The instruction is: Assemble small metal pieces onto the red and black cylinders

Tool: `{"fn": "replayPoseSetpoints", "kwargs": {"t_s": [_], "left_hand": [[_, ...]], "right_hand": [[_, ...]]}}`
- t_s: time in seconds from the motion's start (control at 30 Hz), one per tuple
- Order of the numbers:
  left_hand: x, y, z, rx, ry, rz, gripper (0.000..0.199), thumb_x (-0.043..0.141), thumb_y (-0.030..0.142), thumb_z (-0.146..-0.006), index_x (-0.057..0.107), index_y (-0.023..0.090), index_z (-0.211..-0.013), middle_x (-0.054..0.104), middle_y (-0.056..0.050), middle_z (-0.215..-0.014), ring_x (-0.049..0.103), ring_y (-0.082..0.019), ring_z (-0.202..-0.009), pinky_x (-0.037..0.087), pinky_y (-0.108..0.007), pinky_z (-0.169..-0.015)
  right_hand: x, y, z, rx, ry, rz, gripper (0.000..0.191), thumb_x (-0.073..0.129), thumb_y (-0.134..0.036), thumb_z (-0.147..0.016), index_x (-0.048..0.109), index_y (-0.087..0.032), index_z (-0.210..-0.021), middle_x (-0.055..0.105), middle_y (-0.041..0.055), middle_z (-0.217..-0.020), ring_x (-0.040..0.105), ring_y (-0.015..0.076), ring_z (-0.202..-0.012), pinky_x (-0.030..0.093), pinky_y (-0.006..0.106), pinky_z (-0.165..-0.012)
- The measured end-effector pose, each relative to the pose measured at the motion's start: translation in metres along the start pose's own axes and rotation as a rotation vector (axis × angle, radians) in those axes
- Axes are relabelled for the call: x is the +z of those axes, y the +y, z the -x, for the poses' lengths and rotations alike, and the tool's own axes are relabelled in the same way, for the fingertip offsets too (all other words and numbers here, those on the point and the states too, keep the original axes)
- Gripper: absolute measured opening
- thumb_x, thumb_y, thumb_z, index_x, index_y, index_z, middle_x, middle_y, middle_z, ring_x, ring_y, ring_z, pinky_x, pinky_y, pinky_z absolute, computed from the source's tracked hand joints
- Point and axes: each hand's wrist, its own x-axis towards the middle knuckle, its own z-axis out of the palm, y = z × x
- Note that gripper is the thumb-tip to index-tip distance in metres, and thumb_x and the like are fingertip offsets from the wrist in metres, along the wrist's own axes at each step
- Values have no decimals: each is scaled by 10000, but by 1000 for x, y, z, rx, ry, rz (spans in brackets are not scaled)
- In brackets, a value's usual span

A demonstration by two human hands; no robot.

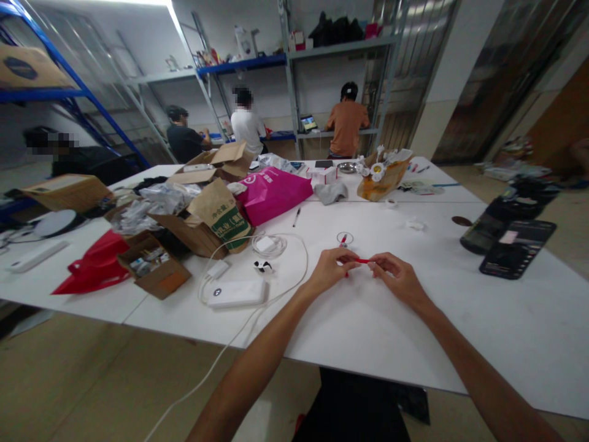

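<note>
Above the white table, my left hand (pixel 332 268) and my right hand (pixel 396 275) pinch a thin red strip (pixel 362 261) from opposite ends, so it lies level between my fingertips. Its exact kind is too small to make out. A bit of red also shows below my left fingertips, and whether it belongs to the strip I cannot tell. Just beyond my hands is a small red-and-silver piece (pixel 343 241) with a thin dark loop around or beside it. A black pen (pixel 297 217) lies farther off to the left.
To the left are a white power bank (pixel 237 293), a coiled white cable (pixel 269 245) and an open small carton (pixel 156 270). Behind them stands a magenta bag (pixel 276 195). A phone (pixel 518 248) leans against a black object at right. Several people sit beyond the table.
</note>
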Motion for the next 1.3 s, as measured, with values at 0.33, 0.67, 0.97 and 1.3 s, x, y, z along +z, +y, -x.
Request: {"fn": "replayPoseSetpoints", "kwargs": {"t_s": [0.33, 0.67, 0.97, 1.3], "left_hand": [[0, 0, 0, -25, -7, -23, 176, 809, 309, -921, 837, 154, -997, 802, -76, -931, 710, -161, -773, 578, -273, -769], [0, 2, 0, -14, 4, -3, 168, 815, 286, -910, 827, 142, -996, 795, -73, -921, 705, -153, -745, 567, -256, -728], [-1, 0, 0, -9, 12, -26, 164, 809, 283, -920, 837, 147, -1007, 810, -80, -943, 722, -165, -784, 578, -270, -778], [0, 1, 3, 68, -25, -77, 163, 779, 313, -961, 843, 165, -981, 799, -70, -898, 702, -166, -792, 560, -278, -790]], "right_hand": [[0, -2, 0, -7, 2, 20, 413, 707, -644, -938, 721, -235, -996, 728, 24, -837, 672, 165, -748, 558, 312, -753], [-1, -4, 1, -23, -2, 69, 422, 642, -633, -987, 706, -227, -891, 688, 21, -766, 640, 153, -720, 540, 310, -745], [-1, -3, 1, -27, 6, 50, 416, 701, -633, -948, 719, -218, -943, 685, 22, -758, 648, 159, -722, 539, 307, -740], [-5, 0, 2, -13, -129, 54, 415, 598, -583, -1033, 667, -219, -846, 615, -7, -746, 560, 120, -726, 451, 280, -729]]}}
